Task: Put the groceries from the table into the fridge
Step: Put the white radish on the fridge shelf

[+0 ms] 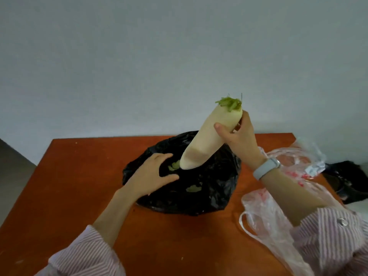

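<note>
Gripping a long white radish (211, 136) near its leafy green top, the right hand (237, 134) holds it tilted above the black bag (209, 188) on the orange bench (79, 176), its lower tip over the bag's opening. The left hand (153, 172) rests on the bag's left edge, fingers spread and relaxed. A clear pink-printed plastic bag (264, 212) lies to the right, beneath the right forearm.

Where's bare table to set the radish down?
Free: the table's left strip beside the black bag, and the near edge between both sleeves. Crowded: centre, under that bag, and the right side, covered by clear plastic bags. The right hand holds the radish.
</note>
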The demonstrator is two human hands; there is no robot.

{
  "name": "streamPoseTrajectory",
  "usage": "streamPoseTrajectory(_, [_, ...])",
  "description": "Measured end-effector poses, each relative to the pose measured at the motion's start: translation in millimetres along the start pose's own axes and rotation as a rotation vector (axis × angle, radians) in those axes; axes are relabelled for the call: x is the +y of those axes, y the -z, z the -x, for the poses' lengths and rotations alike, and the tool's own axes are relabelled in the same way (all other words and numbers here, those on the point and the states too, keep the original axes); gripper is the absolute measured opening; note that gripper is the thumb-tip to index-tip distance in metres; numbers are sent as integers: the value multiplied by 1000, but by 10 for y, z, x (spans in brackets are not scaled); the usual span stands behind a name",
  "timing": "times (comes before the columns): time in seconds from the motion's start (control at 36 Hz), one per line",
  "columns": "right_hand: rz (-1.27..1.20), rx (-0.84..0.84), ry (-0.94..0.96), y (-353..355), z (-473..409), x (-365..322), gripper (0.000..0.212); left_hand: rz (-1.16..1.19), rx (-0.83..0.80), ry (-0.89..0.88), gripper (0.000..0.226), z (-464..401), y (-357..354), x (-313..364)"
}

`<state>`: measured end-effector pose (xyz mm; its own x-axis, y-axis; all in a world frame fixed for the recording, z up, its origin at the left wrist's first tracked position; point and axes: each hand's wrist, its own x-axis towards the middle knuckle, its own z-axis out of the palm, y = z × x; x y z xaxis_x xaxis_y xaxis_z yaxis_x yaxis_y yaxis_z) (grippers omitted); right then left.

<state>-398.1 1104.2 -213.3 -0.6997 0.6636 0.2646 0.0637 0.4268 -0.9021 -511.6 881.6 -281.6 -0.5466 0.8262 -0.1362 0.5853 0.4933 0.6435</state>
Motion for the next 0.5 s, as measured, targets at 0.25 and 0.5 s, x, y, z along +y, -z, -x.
streamPoseTrajectory(0.25, [-336,261,-5,624,360,-625,39,155,226,-186,108,59,52,1165])
streamPoseTrajectory(0.5, [-378,378,-83,1997,1733,-727,42,190,150,-479,78,699,-776,2277])
